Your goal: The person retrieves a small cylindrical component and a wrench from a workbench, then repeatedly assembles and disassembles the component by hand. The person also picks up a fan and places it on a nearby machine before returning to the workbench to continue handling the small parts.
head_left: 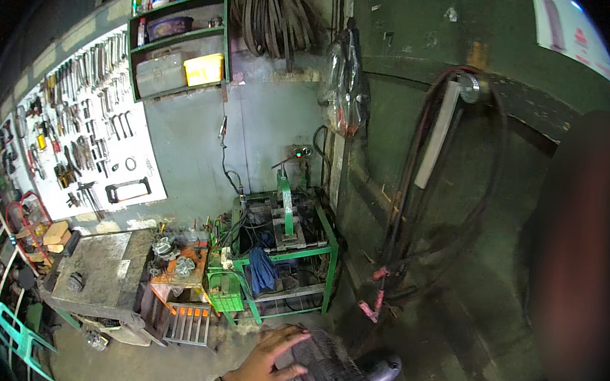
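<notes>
My left hand [268,361] comes in at the lower edge in a dark sleeve. Its fingers are stretched out and the thumb stands apart, at the left edge of a dark, grimy machine [333,363]. The fingertips seem to touch its upper left corner. On the machine's right side sits a rounded grey housing [383,371], like a motor casing. The machine's lower part is cut off, so its exact kind cannot be told. My right hand is not in view.
Ahead stands a green metal frame bench [331,265] with a blue cloth [262,270]. Left are a heavy worktable [95,266] and a wall tool board [134,154]. Cables [397,220] hang at right. A blurred brown shape [582,258] covers the right side.
</notes>
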A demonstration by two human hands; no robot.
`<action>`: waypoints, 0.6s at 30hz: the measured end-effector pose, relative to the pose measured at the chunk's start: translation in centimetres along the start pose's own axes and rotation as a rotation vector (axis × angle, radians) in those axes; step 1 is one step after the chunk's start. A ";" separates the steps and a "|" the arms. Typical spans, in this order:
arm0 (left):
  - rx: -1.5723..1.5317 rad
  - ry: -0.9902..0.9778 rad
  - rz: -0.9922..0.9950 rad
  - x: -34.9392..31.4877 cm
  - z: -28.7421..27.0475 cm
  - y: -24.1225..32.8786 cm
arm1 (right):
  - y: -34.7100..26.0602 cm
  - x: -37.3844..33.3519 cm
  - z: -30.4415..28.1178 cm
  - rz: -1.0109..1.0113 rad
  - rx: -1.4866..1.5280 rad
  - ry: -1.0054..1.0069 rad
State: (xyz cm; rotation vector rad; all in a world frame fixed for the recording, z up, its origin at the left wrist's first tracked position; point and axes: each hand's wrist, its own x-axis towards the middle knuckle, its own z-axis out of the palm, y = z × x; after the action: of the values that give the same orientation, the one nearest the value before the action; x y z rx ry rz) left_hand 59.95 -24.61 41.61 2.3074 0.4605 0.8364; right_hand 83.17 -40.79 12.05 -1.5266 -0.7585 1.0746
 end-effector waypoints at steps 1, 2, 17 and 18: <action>-0.001 0.053 -0.074 -1.2 -0.7 -2.8 | 0.3 0.2 0.8 0.010 0.008 0.019; 0.002 0.102 -0.145 -2.6 -1.5 -6.1 | 0.6 0.4 2.0 0.031 0.023 0.035; -1.131 0.333 -1.139 -18.9 -12.8 -37.9 | -16.7 16.3 37.3 -0.252 -0.384 -0.343; -1.204 0.467 -1.101 -18.5 -14.1 -38.7 | -18.4 19.5 36.8 -0.303 -0.386 -0.301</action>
State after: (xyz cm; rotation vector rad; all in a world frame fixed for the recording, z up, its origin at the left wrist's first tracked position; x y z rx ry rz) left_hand 32.88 0.82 16.01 0.5588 0.9427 0.7090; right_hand 58.35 -4.66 24.46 -1.5135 -1.4250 0.9749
